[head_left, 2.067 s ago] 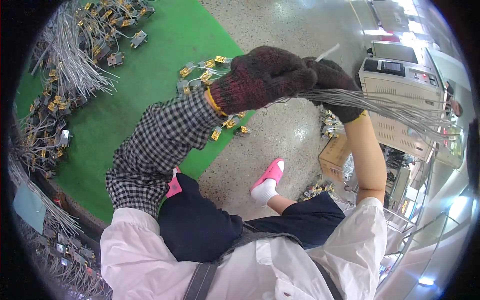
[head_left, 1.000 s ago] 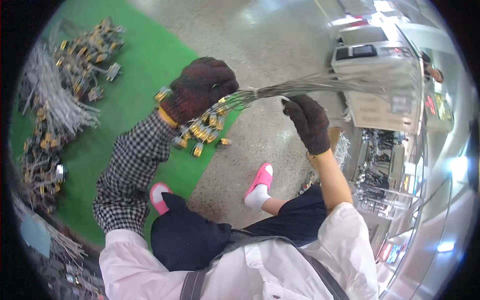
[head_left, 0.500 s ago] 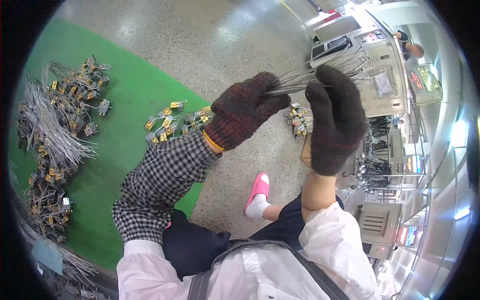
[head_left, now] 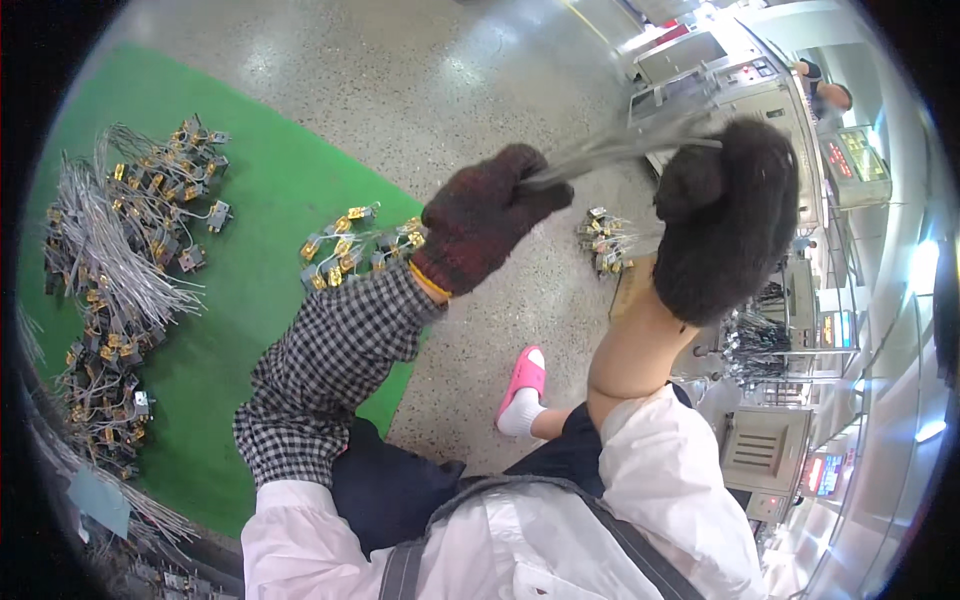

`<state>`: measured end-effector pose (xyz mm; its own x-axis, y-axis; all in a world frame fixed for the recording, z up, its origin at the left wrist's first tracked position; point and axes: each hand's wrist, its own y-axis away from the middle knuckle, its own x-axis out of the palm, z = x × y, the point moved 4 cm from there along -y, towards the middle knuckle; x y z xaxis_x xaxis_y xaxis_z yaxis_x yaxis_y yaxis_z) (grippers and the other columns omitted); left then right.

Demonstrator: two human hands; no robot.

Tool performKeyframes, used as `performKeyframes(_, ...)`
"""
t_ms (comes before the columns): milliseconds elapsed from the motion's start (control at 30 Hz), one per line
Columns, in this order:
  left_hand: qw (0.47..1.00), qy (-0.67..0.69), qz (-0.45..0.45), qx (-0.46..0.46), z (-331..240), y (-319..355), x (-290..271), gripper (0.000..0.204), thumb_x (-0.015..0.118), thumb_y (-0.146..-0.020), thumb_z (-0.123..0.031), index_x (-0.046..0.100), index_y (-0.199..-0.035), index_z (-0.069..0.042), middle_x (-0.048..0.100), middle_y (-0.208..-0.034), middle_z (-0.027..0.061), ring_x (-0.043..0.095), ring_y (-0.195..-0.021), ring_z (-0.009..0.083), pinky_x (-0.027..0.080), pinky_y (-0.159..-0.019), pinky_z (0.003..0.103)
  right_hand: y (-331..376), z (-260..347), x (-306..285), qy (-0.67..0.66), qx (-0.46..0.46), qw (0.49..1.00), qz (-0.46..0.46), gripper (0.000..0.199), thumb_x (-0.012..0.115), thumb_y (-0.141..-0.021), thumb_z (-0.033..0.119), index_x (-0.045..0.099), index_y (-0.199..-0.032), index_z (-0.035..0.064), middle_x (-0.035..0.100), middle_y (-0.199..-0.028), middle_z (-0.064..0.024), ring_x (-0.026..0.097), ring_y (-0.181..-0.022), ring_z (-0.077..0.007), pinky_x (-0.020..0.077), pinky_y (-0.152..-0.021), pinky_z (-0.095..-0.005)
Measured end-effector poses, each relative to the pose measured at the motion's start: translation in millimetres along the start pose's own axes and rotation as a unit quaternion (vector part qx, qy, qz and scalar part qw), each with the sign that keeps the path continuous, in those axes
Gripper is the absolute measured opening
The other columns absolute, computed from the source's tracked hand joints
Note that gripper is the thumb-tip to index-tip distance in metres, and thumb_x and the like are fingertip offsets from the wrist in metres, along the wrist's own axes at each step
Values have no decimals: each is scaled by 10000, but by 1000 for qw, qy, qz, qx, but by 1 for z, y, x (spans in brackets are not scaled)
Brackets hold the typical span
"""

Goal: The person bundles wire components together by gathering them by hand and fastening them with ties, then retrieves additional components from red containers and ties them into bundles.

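Observation:
My left hand (head_left: 490, 215), in a dark knitted glove, is closed round a bundle of thin grey wires (head_left: 600, 152). The wires stick out to the upper right, and their far ends are smeared by motion. My right hand (head_left: 728, 220), gloved too, is curled shut beside the wires, with a single strand running to its fingers. To the left of my left hand lie grey parts with gold-coloured metal pieces (head_left: 350, 245); whether they join the held bundle cannot be told.
A large pile of wired parts (head_left: 130, 240) covers the left of a green mat (head_left: 260, 170). A smaller cluster of wired parts (head_left: 605, 240) lies right of centre, by a cardboard box (head_left: 630, 285). Machines (head_left: 740, 110) and racks stand at the right, with another person (head_left: 830, 97) beyond.
My right hand has moved right and curled in, away from the left hand. The wire bundle has gone from fanned and sharp to blurred and narrower. The left hand has barely moved.

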<state>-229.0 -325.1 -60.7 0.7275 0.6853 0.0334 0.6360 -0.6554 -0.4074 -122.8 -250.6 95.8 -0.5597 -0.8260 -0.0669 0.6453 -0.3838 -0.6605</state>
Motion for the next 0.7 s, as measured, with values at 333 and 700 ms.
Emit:
performKeyframes(333, 991, -75, -64, 86, 2, 9, 13, 253, 710, -809, -233, 595, -960, -67, 647, -774, 119, 639, -652, 243, 499, -587, 329, 27, 12, 4, 162, -173, 959, -158, 492, 568, -885, 286, 459, -1247, -29, 634, -840, -133, 567, -598, -190, 475, -485, -278)
performKeyframes(700, 966, -110, -97, 213, -11, 6, 6, 493, 779, -720, -276, 576, -1101, -37, 659, -884, 137, 655, -733, 281, 526, -632, 368, 27, -1, 10, 448, -40, 891, -54, 216, 525, -847, 37, 637, -1019, -29, 577, -1047, -169, 629, -735, -207, 535, -558, -282)
